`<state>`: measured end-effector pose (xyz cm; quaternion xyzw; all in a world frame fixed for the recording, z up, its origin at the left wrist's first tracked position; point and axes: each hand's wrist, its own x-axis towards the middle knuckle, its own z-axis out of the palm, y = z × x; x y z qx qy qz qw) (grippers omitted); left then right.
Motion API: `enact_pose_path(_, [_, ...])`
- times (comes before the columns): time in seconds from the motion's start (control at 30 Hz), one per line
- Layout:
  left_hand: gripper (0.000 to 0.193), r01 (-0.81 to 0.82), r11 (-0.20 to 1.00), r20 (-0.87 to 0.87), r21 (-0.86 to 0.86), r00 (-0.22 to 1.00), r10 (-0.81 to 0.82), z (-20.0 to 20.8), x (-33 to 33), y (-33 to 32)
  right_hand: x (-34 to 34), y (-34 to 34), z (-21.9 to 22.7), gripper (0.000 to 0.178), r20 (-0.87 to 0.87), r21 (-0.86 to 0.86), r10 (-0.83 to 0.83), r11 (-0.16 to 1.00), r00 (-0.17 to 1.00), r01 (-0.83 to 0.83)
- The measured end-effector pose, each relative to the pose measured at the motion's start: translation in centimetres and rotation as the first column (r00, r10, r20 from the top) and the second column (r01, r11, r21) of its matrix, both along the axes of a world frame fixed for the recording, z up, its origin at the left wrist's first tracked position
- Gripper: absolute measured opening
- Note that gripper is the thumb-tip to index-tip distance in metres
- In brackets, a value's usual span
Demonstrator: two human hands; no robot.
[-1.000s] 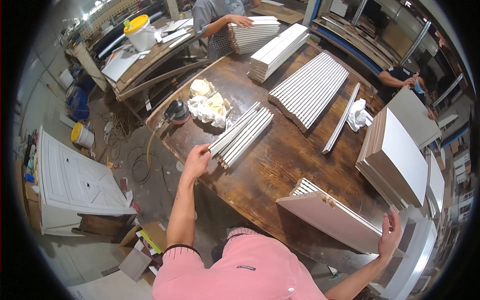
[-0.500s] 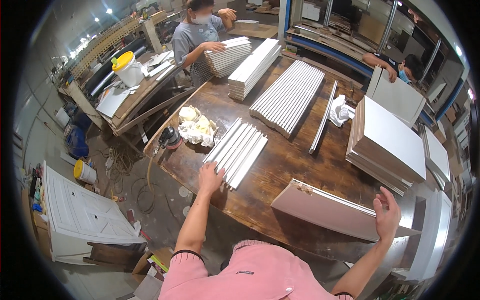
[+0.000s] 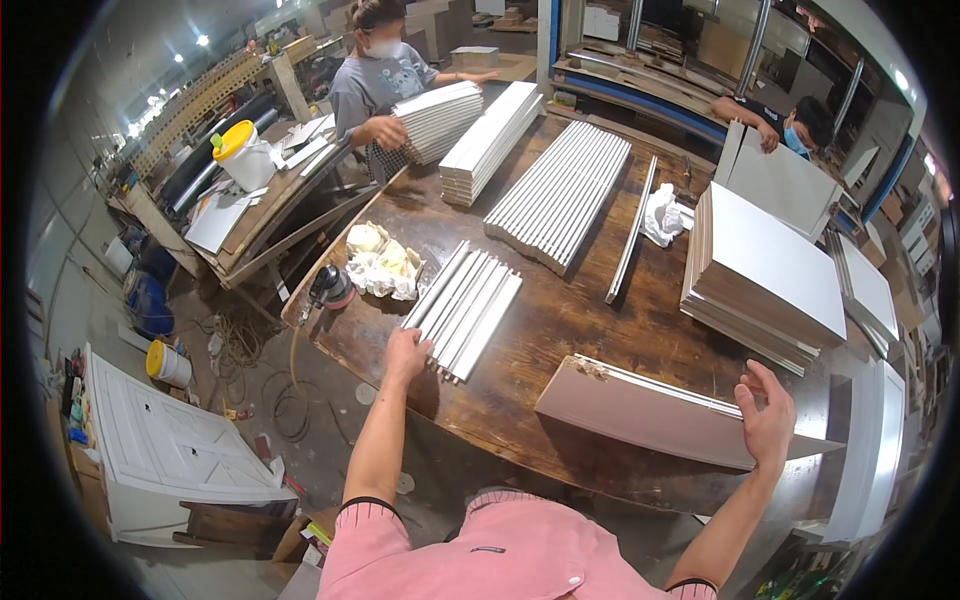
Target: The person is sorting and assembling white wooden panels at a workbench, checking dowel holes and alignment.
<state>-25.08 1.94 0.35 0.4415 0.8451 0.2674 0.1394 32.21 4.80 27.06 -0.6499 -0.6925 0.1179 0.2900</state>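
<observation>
My left hand (image 3: 406, 356) is closed round the near left end of a small row of white strips (image 3: 465, 308) lying side by side on the wooden table (image 3: 610, 335). Its fingertips are partly hidden against the outer strip. My right hand (image 3: 767, 412) is raised with its fingers curved and apart, by the right part of the top edge of a long panel (image 3: 650, 418). This panel stands on its long edge near the table's front, its brownish-pink face toward me and thin white layers behind. No object shows in the right palm.
Behind lie a longer strip row (image 3: 560, 190), stacked white boards (image 3: 490, 140) and a single strip (image 3: 632, 230). A sander (image 3: 330, 288) and crumpled cloths (image 3: 385, 265) are at left. Thick panels (image 3: 770, 275) stand at right. One co-worker (image 3: 375, 90) handles boards; another (image 3: 780, 122) holds a panel.
The view has shifted slightly, moving the table's things a little left in the picture. My hands keep nearly the same places. The far-left co-worker's hands have shifted around the boards.
</observation>
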Motion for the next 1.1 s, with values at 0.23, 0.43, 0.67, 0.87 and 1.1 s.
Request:
enact_pose_path(0.23, [0.026, 0.141, 0.986, -0.151, 0.084, 0.98, -0.127, -1.1, 1.1, -1.2, -0.1, -0.1, -0.1, 0.042, -0.027, 0.002, -0.007, 1.0, 1.0, 0.007])
enact_pose_path(0.43, [0.032, 0.016, 0.943, -0.003, 0.332, 1.0, -0.016, 2.7, 1.0, -2.4, 0.6, 0.0, -0.2, 0.044, -0.013, 0.003, 0.003, 1.0, 1.0, -0.003])
enact_pose_path(0.67, [0.03, -0.186, 0.699, 0.474, 0.69, 0.846, -0.244, 14.3, 6.8, -5.0, 2.5, 1.8, -0.1, 0.08, -0.404, 0.083, 0.17, 0.985, 0.899, -0.149])
enact_pose_path(0.87, [0.026, 0.427, 0.618, -0.059, 0.66, 0.849, -0.524, 26.5, 22.5, -4.4, 5.1, 2.4, -0.4, 0.098, -0.695, 0.246, 0.275, 0.959, 0.664, -0.139])
enact_pose_path(1.1, [0.044, 0.908, 0.072, -0.389, 0.412, 0.247, -0.887, 26.2, 38.3, -0.9, 9.1, 1.2, 0.5, 0.06, -0.972, -0.015, 0.081, 0.916, -0.223, 0.401])
